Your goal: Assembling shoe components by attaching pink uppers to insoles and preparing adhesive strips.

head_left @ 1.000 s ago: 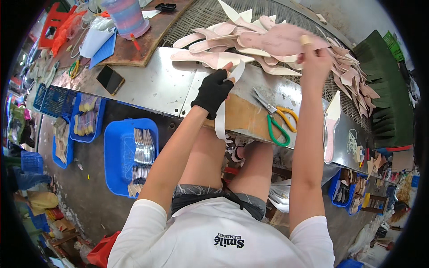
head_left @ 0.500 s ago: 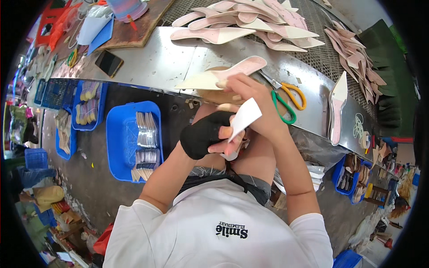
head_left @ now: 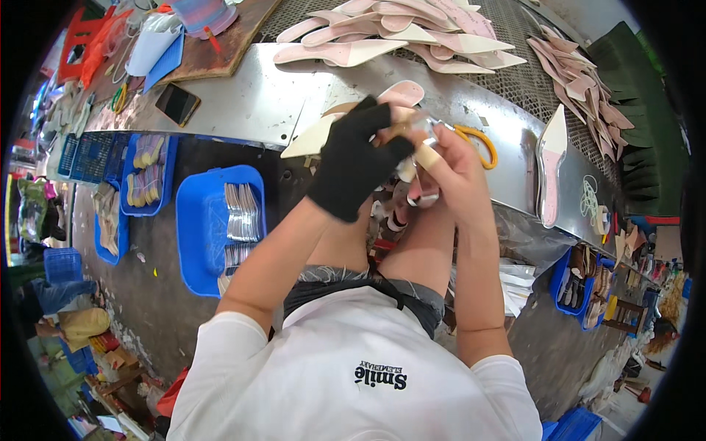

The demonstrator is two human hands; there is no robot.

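My left hand (head_left: 362,158), in a black fingerless glove, and my bare right hand (head_left: 460,173) meet above my lap at the table's edge. Their fingers close around a glossy, partly see-through piece (head_left: 421,192), smeared by motion; its exact kind I cannot make out. Behind the left hand a pink and cream shoe insole (head_left: 402,93) lies on the metal table, its middle hidden by that hand. Just beyond the right hand shows the yellow handle of a pair of scissors (head_left: 482,145); the rest is mostly covered.
A heap of insoles (head_left: 412,33) fills the far table, with more insoles (head_left: 577,88) on the mesh at right. A stack of insoles (head_left: 550,165) rests near the right edge. A phone (head_left: 177,104) lies at left. Below stands a blue tub (head_left: 198,242) holding stacked pieces.
My left hand has moved up and right, over the insole, and its back now faces up. The white flat piece no longer shows; a glossy piece is between the hands. The right hand turned inward.
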